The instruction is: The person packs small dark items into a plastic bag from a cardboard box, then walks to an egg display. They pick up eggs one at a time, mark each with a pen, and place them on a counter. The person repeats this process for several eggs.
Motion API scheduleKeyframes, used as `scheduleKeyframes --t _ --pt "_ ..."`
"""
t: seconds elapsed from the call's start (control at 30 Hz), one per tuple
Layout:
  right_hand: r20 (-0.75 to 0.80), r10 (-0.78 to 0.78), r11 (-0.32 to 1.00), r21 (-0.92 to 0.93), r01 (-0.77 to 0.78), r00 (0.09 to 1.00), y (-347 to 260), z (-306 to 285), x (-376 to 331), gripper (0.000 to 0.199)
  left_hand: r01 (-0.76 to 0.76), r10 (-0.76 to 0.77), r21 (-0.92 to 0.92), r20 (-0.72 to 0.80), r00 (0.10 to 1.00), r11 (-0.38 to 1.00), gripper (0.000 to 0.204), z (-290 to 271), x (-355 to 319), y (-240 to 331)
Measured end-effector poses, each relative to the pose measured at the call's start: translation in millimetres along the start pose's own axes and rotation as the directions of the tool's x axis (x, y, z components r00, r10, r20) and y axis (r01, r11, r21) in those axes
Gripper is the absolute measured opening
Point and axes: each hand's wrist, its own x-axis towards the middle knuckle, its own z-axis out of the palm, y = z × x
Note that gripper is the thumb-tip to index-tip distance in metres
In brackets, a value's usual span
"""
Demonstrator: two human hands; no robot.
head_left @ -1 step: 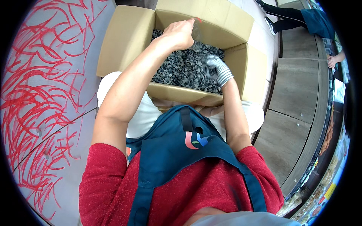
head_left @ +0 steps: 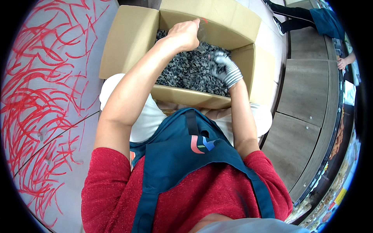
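Open brown cardboard box (head_left: 237, 23) filled with small dark grey crinkly bits (head_left: 186, 68), thin clear plastic (head_left: 202, 29) pinched by bare left hand (head_left: 184, 35) above them, bits grabbed by closed, gloved right hand (head_left: 223, 68).

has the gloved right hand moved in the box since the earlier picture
No. The gloved right hand sits at the same spot over the dark pieces, just as near the cardboard box's right wall.
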Motion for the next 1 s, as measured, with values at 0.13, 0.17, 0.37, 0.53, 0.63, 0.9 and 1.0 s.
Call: scheduleKeyframes --t 0.13,0.17,0.37,0.53,0.63,0.9,1.0 --pt "0.156 -0.052 0.993 0.111 0.035 0.986 -37.0 60.0 -12.3 0.027 -0.070 0.069 0.012 0.014 0.997 0.997 0.078 7.0 0.4 2.0" --pt "0.174 -0.044 0.995 0.101 0.027 0.984 -41.4 67.5 -9.2 0.027 -0.099 0.099 0.017 0.010 0.995 0.995 0.079 11.1 1.7 1.7" --pt "-0.013 -0.151 0.986 0.064 0.151 0.988 -40.4 95.3 12.6 0.016 -0.110 0.111 -0.048 0.009 0.994 0.993 0.082 18.2 1.9 5.5" --pt "-0.040 -0.249 0.963 -0.121 0.243 0.968 -42.1 93.6 21.2 0.024 -0.074 0.082 -0.117 0.058 0.995 0.990 0.084 16.0 2.8 10.0" --pt "-0.107 -0.303 0.925 -0.271 0.266 0.947 -42.5 94.1 20.6 0.030 -0.069 0.072 -0.095 0.033 0.997 0.993 0.083 22.2 7.0 7.3" --pt "-0.322 -0.569 0.818 -0.319 0.479 0.757 -57.9 41.6 41.8 0.013 -0.113 0.112 -0.073 -0.023 0.993 0.991 0.080 12.5 8.9 2.0" --pt "-0.198 -0.554 0.466 -0.879 0.104 0.808 -7.1 -24.6 59.3 0.016 -0.160 0.158 -0.024 -0.082 0.984 0.987 0.072 34.3 -3.8 -6.3"
